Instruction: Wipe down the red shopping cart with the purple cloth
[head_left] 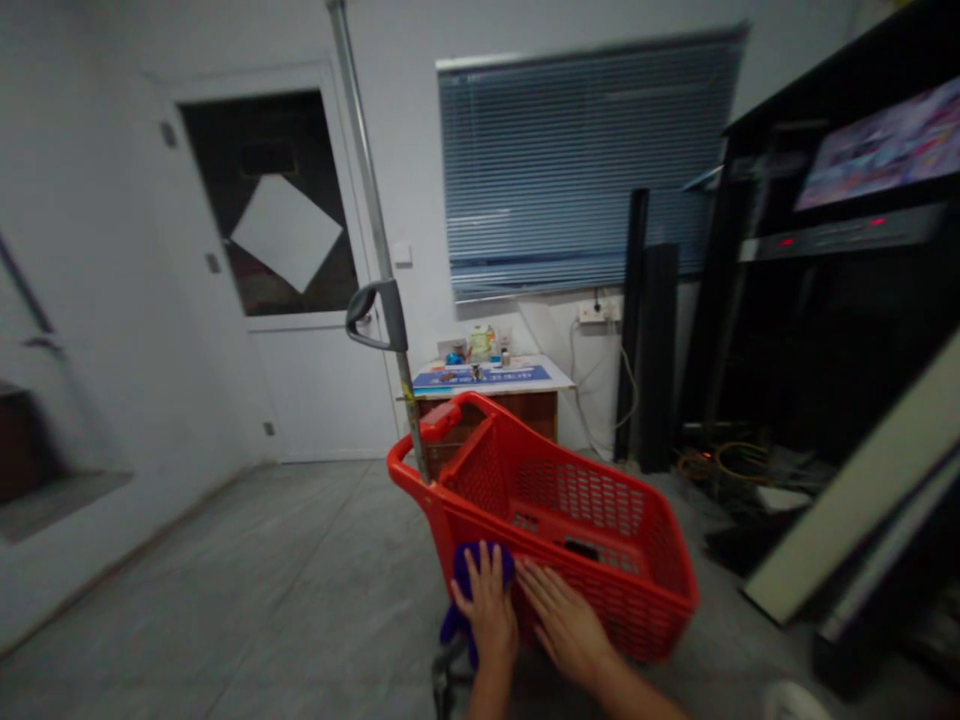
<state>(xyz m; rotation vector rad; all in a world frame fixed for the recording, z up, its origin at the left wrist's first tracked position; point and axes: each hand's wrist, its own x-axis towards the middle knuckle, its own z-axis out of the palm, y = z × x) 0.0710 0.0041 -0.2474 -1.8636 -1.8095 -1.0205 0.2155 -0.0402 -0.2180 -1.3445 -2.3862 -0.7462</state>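
Observation:
A red plastic shopping cart (600, 590) with slotted basket walls stands in front of me. My left hand (489, 605) lies with spread fingers over a purple thing (463, 572) at the cart's near side. Whether that purple thing is cloth or a part of the cart, I cannot tell; part of it hangs lower, beneath my wrist. Beside it, my right hand (566, 615) rests flat along the red side wall, fingers stretched out. A tall metal pole (367, 170) with a grey handle (397, 318) rises by the cart's push bar (401, 462). Inside the basket lies a small dark object (581, 549).
Behind the cart is a low cabinet (487, 376) with small items on top. A white door (322, 390) stands at the left. Black racks (750, 330), cables (739, 460) and a leaning pale board (855, 500) occupy the right. Grey floor (300, 570) extends left.

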